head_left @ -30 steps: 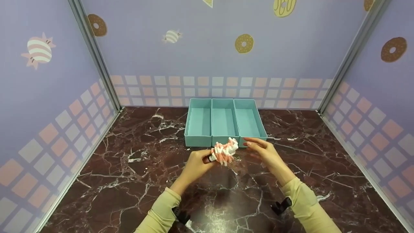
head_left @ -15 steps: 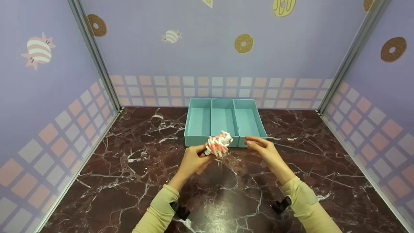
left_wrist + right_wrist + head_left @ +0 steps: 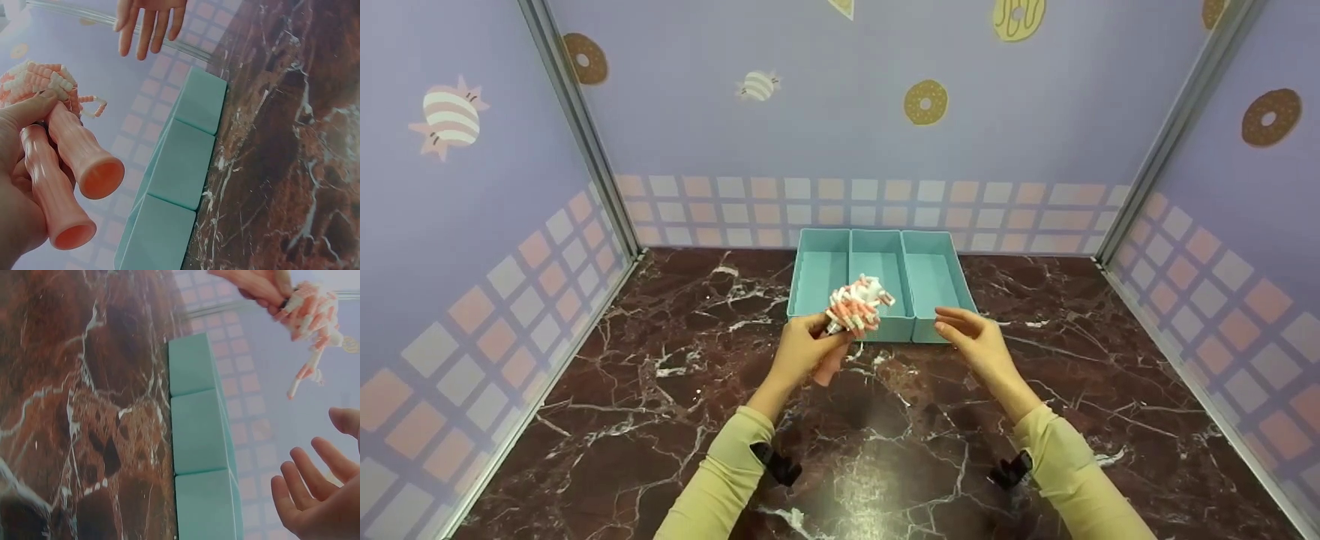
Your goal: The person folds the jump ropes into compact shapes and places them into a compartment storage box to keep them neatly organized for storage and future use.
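Observation:
My left hand [image 3: 799, 349] grips a beaded jump rope [image 3: 856, 306], its pink and white beads gathered into a bundle. In the left wrist view, two ribbed pink handles [image 3: 84, 157] stick out below the thumb with their hollow ends toward the camera. A short beaded loop [image 3: 94, 107] juts from the bundle. Across from it, my right hand [image 3: 981, 345] is held in the air with relaxed, spread fingers and nothing in them. Behind both hands stands a teal three-compartment box [image 3: 937, 330]; the bundle overlaps its left and middle compartments in the head view.
The box rests on a dark red marbled table [image 3: 675, 450], near the back wall [image 3: 840, 142]. Side walls with pastel prints rise at left and right. Dark wrist cameras [image 3: 780, 466] sit under both sleeves.
My left hand has moved up and leftward with the jump rope, toward the box, and the pink handles have come into view below it. The right hand has shifted only slightly.

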A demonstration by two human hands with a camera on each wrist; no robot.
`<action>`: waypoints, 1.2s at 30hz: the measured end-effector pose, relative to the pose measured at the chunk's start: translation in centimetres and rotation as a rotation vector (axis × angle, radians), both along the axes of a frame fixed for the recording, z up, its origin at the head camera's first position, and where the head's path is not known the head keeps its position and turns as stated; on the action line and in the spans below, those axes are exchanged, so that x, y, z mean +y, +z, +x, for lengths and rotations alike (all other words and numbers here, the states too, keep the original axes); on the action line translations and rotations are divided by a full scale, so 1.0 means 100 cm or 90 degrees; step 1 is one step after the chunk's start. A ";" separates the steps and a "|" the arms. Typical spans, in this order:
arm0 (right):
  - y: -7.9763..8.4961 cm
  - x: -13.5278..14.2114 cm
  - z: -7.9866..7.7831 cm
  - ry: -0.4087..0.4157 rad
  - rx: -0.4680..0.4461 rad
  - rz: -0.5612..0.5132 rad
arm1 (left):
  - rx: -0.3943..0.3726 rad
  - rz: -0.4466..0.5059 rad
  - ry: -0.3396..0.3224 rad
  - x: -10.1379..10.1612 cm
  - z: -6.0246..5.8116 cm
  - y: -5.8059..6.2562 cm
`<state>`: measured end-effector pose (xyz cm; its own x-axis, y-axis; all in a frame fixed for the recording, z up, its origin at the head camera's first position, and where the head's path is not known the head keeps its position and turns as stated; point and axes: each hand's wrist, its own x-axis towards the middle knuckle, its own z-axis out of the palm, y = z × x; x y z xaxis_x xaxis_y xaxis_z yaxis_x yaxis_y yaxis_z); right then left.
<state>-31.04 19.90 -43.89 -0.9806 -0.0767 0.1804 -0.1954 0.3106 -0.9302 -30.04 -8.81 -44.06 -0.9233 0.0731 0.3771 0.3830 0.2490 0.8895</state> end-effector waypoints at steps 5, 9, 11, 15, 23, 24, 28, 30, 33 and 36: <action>-0.003 0.001 -0.010 -0.032 0.085 0.066 | -0.016 0.018 0.010 0.002 -0.001 0.005; -0.007 0.002 -0.018 -0.043 0.109 0.068 | -0.029 0.018 0.004 0.002 0.009 0.020; -0.007 0.001 -0.022 -0.050 0.115 0.075 | -0.028 0.018 -0.002 0.002 0.015 0.027; -0.007 0.002 -0.029 -0.064 0.135 0.099 | -0.032 0.032 -0.010 0.002 0.020 0.033; -0.016 0.008 -0.046 -0.087 0.195 0.164 | -0.063 0.062 0.000 0.000 -0.006 0.007; -0.017 0.009 -0.048 -0.091 0.202 0.174 | -0.064 0.069 0.004 0.000 -0.008 0.006; -0.025 0.013 -0.058 -0.108 0.231 0.213 | -0.065 0.091 0.006 -0.001 -0.013 0.006; -0.029 0.015 -0.062 -0.121 0.242 0.233 | -0.057 0.087 0.007 -0.001 -0.015 0.008; -0.036 0.017 -0.067 -0.143 0.250 0.257 | -0.039 0.070 0.015 -0.001 -0.019 0.012; -0.041 0.018 -0.071 -0.153 0.254 0.284 | -0.027 0.060 0.025 -0.002 -0.023 0.016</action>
<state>-38.14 21.74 -48.03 -0.8439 -0.0151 0.5363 -0.3765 0.7288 -0.5719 -32.37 -8.99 -42.49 -0.9402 0.0026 0.3405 0.3355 0.1780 0.9251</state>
